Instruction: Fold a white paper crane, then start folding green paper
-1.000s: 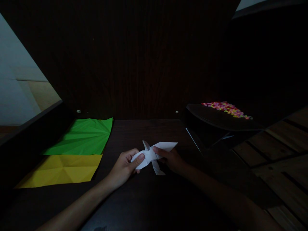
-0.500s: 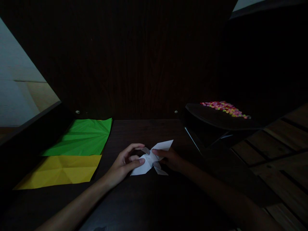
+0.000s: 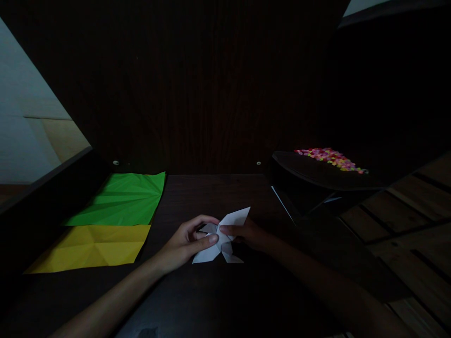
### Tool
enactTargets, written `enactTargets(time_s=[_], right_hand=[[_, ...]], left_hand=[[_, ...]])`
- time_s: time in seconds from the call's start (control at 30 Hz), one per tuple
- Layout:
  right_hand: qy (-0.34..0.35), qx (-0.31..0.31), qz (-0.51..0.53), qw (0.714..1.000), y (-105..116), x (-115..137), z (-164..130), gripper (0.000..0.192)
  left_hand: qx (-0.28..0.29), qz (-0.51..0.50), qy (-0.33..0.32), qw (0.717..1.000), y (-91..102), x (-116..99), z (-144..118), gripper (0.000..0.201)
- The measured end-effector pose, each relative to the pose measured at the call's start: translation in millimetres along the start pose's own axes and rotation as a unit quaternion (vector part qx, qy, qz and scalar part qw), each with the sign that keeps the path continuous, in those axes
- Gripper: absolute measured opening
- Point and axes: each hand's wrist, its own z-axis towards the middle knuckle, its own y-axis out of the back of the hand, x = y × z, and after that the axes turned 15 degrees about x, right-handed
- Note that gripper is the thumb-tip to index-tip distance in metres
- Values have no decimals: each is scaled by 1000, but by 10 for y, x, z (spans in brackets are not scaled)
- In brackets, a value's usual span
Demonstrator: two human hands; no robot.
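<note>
A white folded paper piece (image 3: 221, 237), pointed flaps sticking out in several directions, lies on the dark wooden table (image 3: 211, 291) between the two hands, low enough that its near points seem to rest on the surface. The left hand (image 3: 183, 241) comes in from the near left; its thumb and forefinger close on the piece's left side, the thumb tip lying flat across the middle of the paper, seemingly to pin the layers. The right hand (image 3: 252, 234) meets it from the other side, fingers drawn together and pinching the right edge, just under the longest flap that juts up and away from the fingertips. Held from both sides like this, the piece is probably kept from springing open. Well off to the left of the left hand lie a creased green sheet (image 3: 121, 199) and, nearer, a yellow sheet (image 3: 95, 246), edges touching. Beyond the right hand, a dark tray (image 3: 310, 176) carries small multicoloured bits (image 3: 329, 158).
</note>
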Motion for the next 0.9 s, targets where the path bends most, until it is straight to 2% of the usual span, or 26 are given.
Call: enactTargets(time_s=[0.23,0.37,0.5,0.7,0.9], right_hand=[[7,54,-75,996,1,0,-16,35],[16,46,-92,995,-13,-3,-2,33],[31,31,-94,995,-39,13,10,33],[50,24,-107,993,-58,30,14,33],[52,16,-101,993,-83,56,15,34]], left_hand=[[-18,34,4,999,14,41,-5,38],[-13,24,5,1000,6,42,2,41],[-15,23,-18,999,2,21,8,33],[-21,-5,23,999,-28,-2,-14,36],[-13,-11,12,1000,-54,-22,-20,32]])
